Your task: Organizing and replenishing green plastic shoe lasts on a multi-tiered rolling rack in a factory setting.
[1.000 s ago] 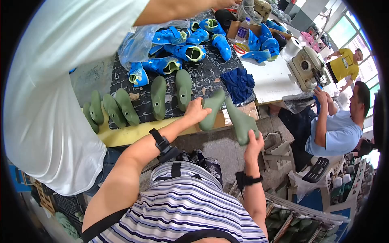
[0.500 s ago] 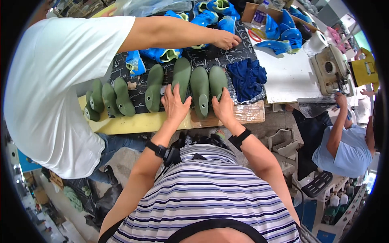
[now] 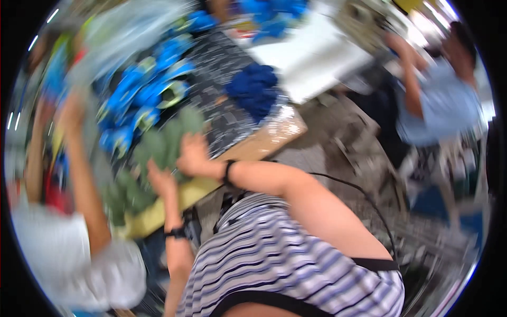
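Observation:
A packed row of green shoe lasts stands near the front edge of the worktable. My right hand is against the right end of that row, at the lasts' side. My left hand reaches in at the near side of the row, by the lower ends of the lasts. Motion blur smears the fingers of both hands, so I cannot make out their grip. More green shoe lasts stand farther left, also blurred.
Several blue shoes lie behind the lasts, beside clear plastic sheeting. A navy cloth rests on the dark tabletop. A co-worker's arm reaches in at left; another person sits at right by a sewing machine.
The view has swung, so the table appears shifted left and tilted. The lasts by my hands now stand closer together. The left co-worker's arm no longer reaches across the table.

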### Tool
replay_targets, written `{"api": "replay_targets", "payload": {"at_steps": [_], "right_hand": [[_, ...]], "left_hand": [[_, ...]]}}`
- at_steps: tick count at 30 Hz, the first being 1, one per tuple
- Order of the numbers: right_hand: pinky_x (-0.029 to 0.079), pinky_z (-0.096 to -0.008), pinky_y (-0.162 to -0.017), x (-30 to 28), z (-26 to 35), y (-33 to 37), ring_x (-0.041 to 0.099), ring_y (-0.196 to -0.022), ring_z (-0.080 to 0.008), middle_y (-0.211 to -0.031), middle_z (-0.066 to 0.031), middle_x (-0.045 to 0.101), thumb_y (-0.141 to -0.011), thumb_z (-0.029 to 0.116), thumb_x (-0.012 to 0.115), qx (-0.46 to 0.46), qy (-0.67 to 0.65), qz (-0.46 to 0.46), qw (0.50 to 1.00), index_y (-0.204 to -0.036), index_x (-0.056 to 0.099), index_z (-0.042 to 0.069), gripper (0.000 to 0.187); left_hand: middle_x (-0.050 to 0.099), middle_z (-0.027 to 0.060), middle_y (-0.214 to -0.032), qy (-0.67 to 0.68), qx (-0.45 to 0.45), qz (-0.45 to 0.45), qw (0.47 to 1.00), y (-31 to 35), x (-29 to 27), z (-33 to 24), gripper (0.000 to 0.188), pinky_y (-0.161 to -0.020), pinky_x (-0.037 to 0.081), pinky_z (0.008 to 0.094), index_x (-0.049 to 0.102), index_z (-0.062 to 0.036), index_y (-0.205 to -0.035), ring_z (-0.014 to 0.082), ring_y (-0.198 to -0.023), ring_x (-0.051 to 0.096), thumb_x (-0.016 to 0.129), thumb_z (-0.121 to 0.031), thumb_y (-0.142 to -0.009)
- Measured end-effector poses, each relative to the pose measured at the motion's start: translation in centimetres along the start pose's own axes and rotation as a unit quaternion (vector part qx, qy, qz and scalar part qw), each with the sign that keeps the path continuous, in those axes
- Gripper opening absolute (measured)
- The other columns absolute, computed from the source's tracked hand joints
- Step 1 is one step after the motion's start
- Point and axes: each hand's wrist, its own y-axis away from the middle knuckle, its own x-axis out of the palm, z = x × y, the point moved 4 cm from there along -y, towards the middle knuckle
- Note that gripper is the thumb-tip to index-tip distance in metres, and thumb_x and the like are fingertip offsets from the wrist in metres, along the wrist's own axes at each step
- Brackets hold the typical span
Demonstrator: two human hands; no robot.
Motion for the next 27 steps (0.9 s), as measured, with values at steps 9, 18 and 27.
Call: {"api": "replay_targets", "payload": {"at_steps": [9, 18, 27], "right_hand": [[0.05, -0.042, -0.073, -9.2, -7.9, 6.1, 0.063, -0.083, -0.0376, -0.087, -0.0226, 0.065, -0.077, 0.028, 0.062, -0.01, -0.239, 0.037, 0.97, -0.101, 0.059, -0.007, 0.042], [0.052, -0.037, -0.077, -26.9, -12.5, 46.8, 0.066, -0.087, -0.0309, -0.091, -0.0189, 0.067, -0.08, 0.031, 0.062, 0.327, -0.103, -0.369, 0.864, -0.104, 0.062, -0.001, 0.04], [0.05, -0.0303, -0.066, -42.5, 5.1, 72.2, 0.065, -0.072, -0.0174, -0.078, -0.0164, 0.065, -0.084, 0.014, 0.059, 0.402, 0.132, -0.5, 0.755, -0.099, 0.063, -0.002, 0.022]], "left_hand": [[0.052, 0.0203, -0.117, 0.152, 0.312, -0.035, 0.937, 1.6, -3.9, -10.7, 0.042, -0.091, 0.042, 0.0432, 0.05, 0.0031, -0.12, 0.0373, -0.106, 0.05, 0.06, -0.005, -0.08], [0.055, 0.0184, -0.113, 0.333, 0.552, 0.363, 0.673, 18.3, -2.5, -24.4, 0.037, -0.079, 0.048, 0.0368, 0.053, 0.0018, -0.117, 0.0308, -0.093, 0.057, 0.055, 0.004, -0.08], [0.061, 0.0115, -0.097, 0.35, 0.498, 0.474, 0.636, 27.2, 1.3, -24.7, 0.032, -0.072, 0.048, 0.0293, 0.057, 0.003, -0.11, 0.0194, -0.084, 0.06, 0.054, 0.006, -0.079]]}}
